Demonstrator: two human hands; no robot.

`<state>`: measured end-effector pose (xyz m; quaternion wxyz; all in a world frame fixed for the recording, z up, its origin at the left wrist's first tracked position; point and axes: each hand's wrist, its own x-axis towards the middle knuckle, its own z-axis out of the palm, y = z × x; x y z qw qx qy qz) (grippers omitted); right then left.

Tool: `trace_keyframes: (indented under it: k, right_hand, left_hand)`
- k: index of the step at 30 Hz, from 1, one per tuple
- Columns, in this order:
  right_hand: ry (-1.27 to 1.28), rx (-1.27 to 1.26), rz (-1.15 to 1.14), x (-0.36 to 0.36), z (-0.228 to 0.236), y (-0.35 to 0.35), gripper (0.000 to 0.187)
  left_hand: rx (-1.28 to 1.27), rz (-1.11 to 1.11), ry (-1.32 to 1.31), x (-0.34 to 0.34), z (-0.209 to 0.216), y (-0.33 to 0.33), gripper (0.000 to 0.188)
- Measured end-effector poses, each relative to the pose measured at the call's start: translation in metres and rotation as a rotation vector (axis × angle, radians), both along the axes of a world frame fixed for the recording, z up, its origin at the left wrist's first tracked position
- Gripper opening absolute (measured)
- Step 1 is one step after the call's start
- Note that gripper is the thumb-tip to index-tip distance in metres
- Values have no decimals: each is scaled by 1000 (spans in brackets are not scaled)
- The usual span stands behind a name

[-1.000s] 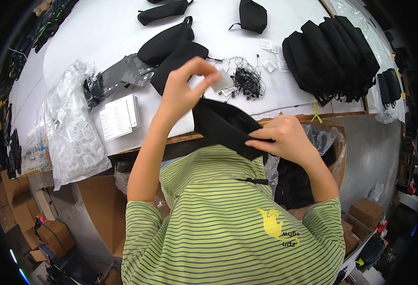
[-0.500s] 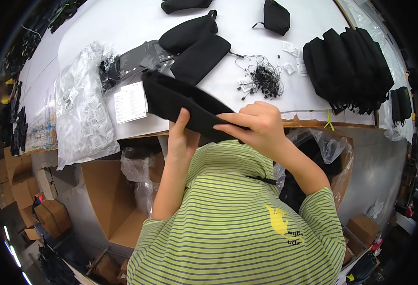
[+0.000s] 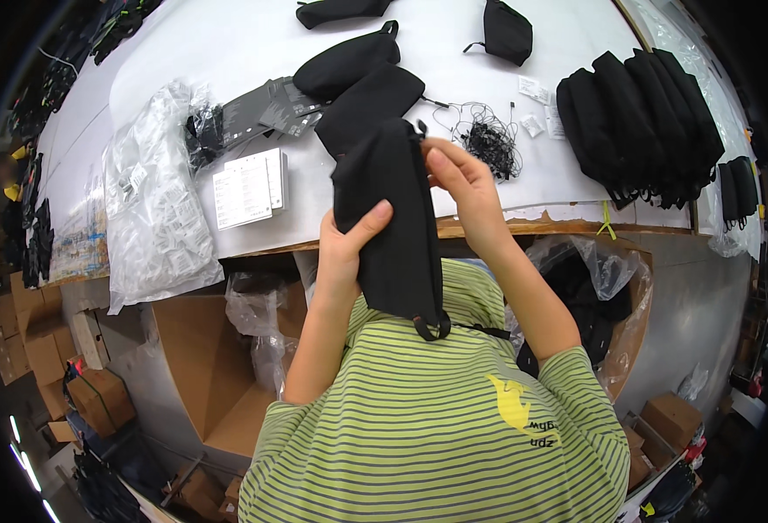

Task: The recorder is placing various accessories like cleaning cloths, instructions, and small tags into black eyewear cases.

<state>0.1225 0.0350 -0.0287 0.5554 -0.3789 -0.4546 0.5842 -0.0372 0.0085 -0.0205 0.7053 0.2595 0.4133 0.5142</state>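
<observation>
A black fabric zip pouch [image 3: 391,227] hangs nearly upright in front of my chest, its long zipped edge on the right and a small loop at its lower end. My left hand [image 3: 346,248] grips its left side, thumb across the front and the other fingers hidden behind. At the upper right corner, by the zipper's end, my right hand [image 3: 471,187] is closed with thumb and forefinger pinching the pouch's edge or zipper pull; which of the two is hard to see. Just beyond lie more black pouches [image 3: 371,96] on the white table [image 3: 480,196].
Left of the pouch are a stack of white printed leaflets [image 3: 253,187], dark grey cards [image 3: 249,113] and a clear bag of small packets [image 3: 162,200]. Tangled black cords [image 3: 489,144] and a row of black pouches [image 3: 637,126] lie rightward. An open carton [image 3: 197,366] stands below the table edge.
The pouch has turned from a slant with its mouth gaping to nearly upright, its mouth no longer gaping. My right hand has moved up to its top corner; my left keeps its grip.
</observation>
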Motion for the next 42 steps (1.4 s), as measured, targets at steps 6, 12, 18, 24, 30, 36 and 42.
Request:
trace_keyframes:
  k: [6, 12, 18, 24, 30, 36, 42]
  right_hand:
    - [-43, 95, -224, 9, 0, 4, 19]
    - [-323, 330, -352, 22, 2, 4, 15]
    - [-405, 350, -344, 25, 4, 3, 10]
    - [-409, 329, -72, 12, 15, -18, 9]
    - [-328, 176, 228, 7, 21, -43, 11]
    - [-363, 110, 359, 18, 15, -43, 15]
    - [-1163, 725, -39, 9, 37, -45, 48]
  left_hand:
    - [-105, -88, 56, 3, 8, 0, 33]
    - [-96, -129, 106, 6, 7, 0, 33]
    - [-149, -96, 126, 9, 10, 1, 32]
    - [-31, 53, 16, 3, 4, 22, 31]
    - [-174, 53, -243, -27, -11, 50, 32]
    - [-153, 150, -130, -30, -23, 47, 31]
    - [-198, 121, -232, -22, -11, 30, 38]
